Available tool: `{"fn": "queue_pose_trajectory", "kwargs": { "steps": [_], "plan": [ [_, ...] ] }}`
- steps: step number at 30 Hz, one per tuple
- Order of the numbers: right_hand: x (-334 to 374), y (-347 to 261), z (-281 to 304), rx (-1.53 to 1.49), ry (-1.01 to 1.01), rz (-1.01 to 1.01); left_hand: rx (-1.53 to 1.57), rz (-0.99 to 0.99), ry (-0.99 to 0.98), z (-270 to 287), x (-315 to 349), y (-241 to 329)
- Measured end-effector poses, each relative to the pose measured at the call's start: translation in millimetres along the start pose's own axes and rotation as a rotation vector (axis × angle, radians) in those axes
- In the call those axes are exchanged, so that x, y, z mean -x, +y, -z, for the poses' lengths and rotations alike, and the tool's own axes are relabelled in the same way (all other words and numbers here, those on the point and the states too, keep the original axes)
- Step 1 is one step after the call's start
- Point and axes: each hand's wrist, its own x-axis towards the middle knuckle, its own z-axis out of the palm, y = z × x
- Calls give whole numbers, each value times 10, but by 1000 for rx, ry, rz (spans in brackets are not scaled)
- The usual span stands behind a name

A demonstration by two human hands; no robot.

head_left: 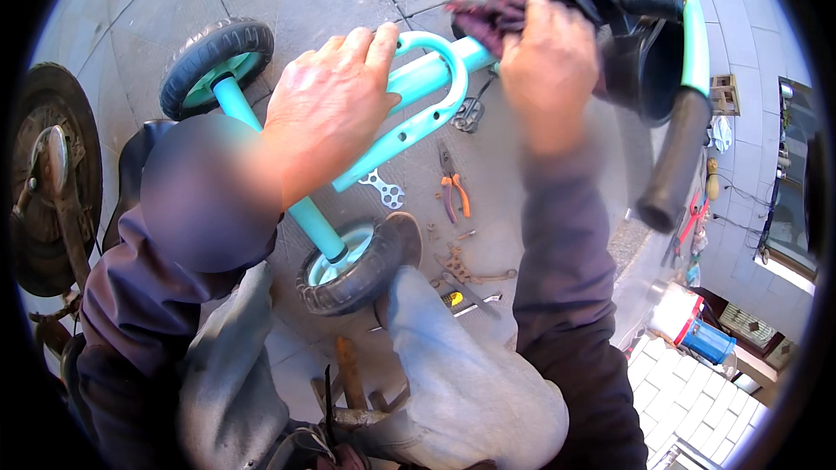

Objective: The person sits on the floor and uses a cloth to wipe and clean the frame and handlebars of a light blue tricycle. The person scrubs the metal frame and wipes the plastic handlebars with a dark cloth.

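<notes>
A small turquoise tricycle frame [418,78] lies tipped over my lap, with two black rear wheels [216,61] [361,265] on a turquoise axle. My left hand [326,104] rests on the curved frame loop and grips it. My right hand [549,57] presses a dark red rag [492,9] against the frame near the steering head. The black-gripped handlebar [675,161] and a black front fender [653,61] stick out to the right.
Orange-handled pliers [453,191], a flat multi-hole wrench [383,190], rusty spanners [466,270] and a pedal [468,113] lie on the paved ground. An old rusty wheel [52,174] stands at the left. A white and blue container [692,322] sits at the lower right.
</notes>
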Motion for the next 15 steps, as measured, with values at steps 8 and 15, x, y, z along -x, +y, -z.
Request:
{"fn": "queue_pose_trajectory", "kwargs": {
  "steps": [8,15],
  "plan": [
    [-82,-155,161,-583,-503,-237,-1,-61,0,-28,-41,60],
    [164,-271,164,-596,-148,-160,0,-56,3,-19,-35,48]
  ]
}}
